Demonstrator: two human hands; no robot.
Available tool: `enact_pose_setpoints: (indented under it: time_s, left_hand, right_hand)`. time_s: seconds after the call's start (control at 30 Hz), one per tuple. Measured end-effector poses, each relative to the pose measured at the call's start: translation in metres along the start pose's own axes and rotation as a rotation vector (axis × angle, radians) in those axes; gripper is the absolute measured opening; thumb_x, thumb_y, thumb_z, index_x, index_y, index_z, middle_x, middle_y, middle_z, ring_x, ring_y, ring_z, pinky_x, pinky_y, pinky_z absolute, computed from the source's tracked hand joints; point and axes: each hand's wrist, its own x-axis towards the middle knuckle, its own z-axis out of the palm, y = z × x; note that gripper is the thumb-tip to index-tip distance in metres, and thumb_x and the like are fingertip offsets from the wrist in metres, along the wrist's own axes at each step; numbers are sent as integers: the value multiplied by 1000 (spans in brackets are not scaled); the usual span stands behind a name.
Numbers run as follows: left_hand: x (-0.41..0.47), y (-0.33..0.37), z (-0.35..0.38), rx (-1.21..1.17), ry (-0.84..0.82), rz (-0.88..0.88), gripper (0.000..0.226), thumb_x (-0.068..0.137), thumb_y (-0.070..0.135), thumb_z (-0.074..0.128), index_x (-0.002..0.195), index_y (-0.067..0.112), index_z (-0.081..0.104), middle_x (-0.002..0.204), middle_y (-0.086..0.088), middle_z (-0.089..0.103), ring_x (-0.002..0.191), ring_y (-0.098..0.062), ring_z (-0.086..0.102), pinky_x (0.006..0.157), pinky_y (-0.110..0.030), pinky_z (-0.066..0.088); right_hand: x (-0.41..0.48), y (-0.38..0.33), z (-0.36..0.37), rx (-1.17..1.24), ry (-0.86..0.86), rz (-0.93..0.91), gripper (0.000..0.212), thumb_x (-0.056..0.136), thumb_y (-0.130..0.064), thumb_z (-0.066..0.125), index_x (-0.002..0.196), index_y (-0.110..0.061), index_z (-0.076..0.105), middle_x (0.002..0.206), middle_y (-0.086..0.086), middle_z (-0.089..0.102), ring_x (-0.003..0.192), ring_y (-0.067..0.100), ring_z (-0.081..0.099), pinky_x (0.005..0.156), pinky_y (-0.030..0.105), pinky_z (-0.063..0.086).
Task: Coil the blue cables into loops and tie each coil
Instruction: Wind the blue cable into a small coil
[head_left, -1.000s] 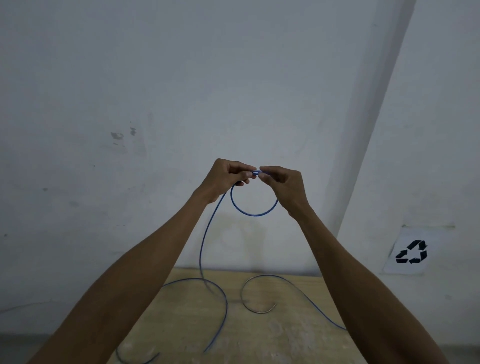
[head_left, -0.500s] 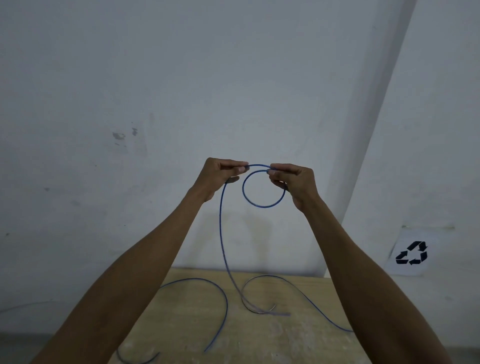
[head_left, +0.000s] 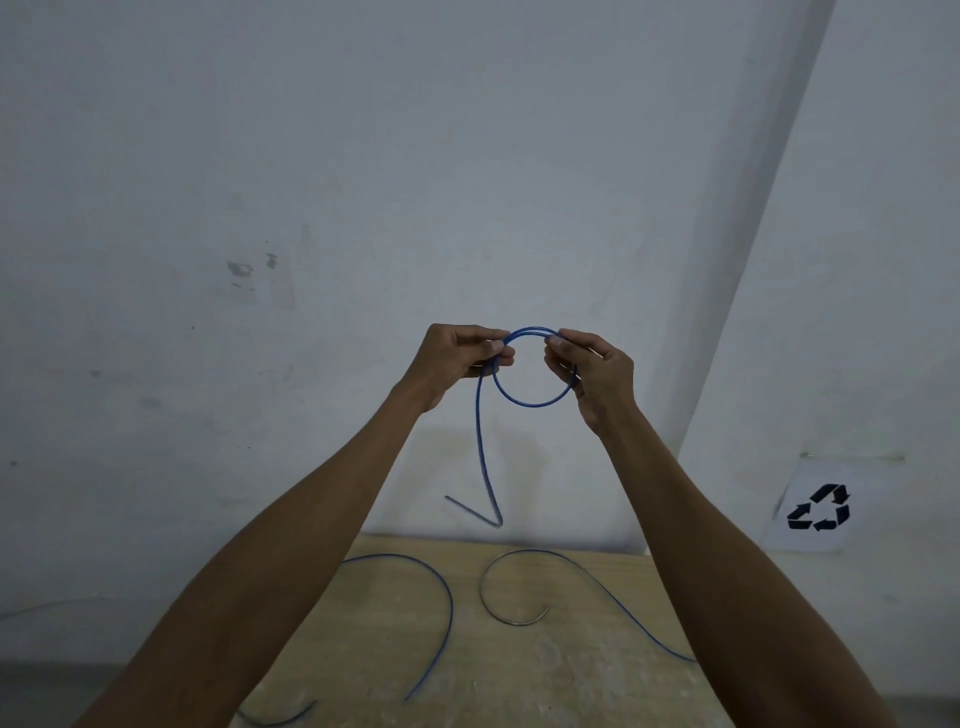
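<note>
I hold the coil well above the counter, left hand pinching one side and right hand pinching the other so the loops cannot spring apart, its tail dangling toward the counter, where more cables lie.

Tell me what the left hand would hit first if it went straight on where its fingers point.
Pointing across the coil, the left hand would likely meet the right hand first, which grips the far side; both seem at similar depth.
</note>
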Motion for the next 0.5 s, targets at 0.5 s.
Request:
enact_pose_setpoints:
  time_s: [0.5]
  left_hand:
    - [1, -2, -4, -8, 40, 39, 26, 100, -3, 59, 123, 0, 72, 104, -19, 75, 91, -23, 75, 89, -34, 60]
  right_hand:
    - [-5, -11, -8, -339, -177, 10, 22, 88, -7, 77, 109, 0, 74, 97, 21, 76, 85, 27, 75, 79, 33, 62]
